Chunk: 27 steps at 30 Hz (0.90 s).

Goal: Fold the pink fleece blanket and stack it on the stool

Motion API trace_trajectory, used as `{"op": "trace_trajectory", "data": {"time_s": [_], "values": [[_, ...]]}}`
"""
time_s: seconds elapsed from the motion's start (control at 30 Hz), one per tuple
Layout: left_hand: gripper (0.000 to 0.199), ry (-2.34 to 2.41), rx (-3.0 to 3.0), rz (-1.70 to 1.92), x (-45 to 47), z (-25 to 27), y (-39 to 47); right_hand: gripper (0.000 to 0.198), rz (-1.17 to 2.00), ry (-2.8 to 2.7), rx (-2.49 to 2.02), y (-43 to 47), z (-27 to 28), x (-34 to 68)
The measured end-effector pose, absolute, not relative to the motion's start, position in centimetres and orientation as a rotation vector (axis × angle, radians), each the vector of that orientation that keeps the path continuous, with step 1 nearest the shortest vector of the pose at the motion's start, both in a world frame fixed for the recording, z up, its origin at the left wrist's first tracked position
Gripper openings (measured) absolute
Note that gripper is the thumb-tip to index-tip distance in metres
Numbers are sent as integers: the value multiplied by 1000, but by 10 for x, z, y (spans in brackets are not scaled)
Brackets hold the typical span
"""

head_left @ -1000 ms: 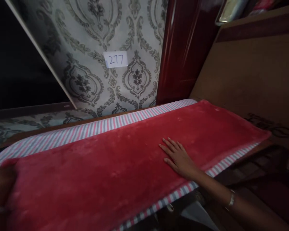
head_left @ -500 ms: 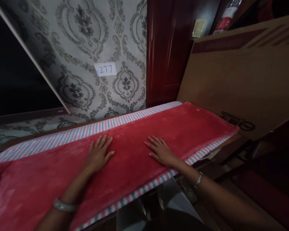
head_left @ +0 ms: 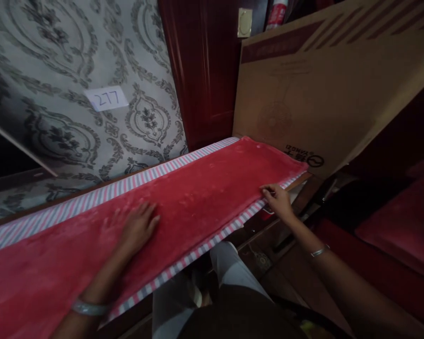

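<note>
A long red plush cloth [head_left: 198, 188] lies spread over a striped cloth [head_left: 141, 179] in white, pink and grey-blue, which shows along both long sides. My left hand [head_left: 138, 230] rests flat on the red cloth left of its middle, fingers stretched out. At the near edge, toward the right end, my right hand [head_left: 278, 201] has its thumb and fingertips closed on the red cloth's border. The other fingers of that hand curl over the striped edge. Small wrinkles mark the red surface between the two hands.
A large cardboard box [head_left: 325, 94] leans at the right end of the table. Patterned wallpaper with a paper label [head_left: 108, 98] reading 277 and a dark red panel [head_left: 201, 66] stand behind. A dark screen [head_left: 7, 155] is at left. My knees are below the near edge.
My right hand has moved from lying flat on the red cloth to its near right edge and closed there. My left hand stays flat on the cloth. The view has turned right.
</note>
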<state>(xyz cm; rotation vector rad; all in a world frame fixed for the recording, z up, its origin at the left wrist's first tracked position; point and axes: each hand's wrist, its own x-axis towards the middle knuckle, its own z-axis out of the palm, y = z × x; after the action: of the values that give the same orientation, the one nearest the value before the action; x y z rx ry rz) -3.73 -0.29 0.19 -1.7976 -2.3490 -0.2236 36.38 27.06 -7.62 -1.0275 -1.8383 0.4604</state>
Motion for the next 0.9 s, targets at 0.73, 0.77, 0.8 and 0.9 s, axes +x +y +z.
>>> {"op": "trace_trajectory", "data": {"time_s": [0.73, 0.77, 0.8, 0.9], "values": [[23, -2103, -2539, -713, 182, -25, 205, 38, 377, -1947, -975, 267, -95, 379], [24, -2116, -2531, -731, 183, -26, 205, 41, 368, -1942, -960, 267, -96, 379], [22, -2117, -2529, -742, 183, -28, 204, 43, 358, -1941, -951, 267, -96, 379], [6, -2063, -2567, -735, 184, -30, 201, 39, 342, -1971, -942, 267, -95, 380]]}}
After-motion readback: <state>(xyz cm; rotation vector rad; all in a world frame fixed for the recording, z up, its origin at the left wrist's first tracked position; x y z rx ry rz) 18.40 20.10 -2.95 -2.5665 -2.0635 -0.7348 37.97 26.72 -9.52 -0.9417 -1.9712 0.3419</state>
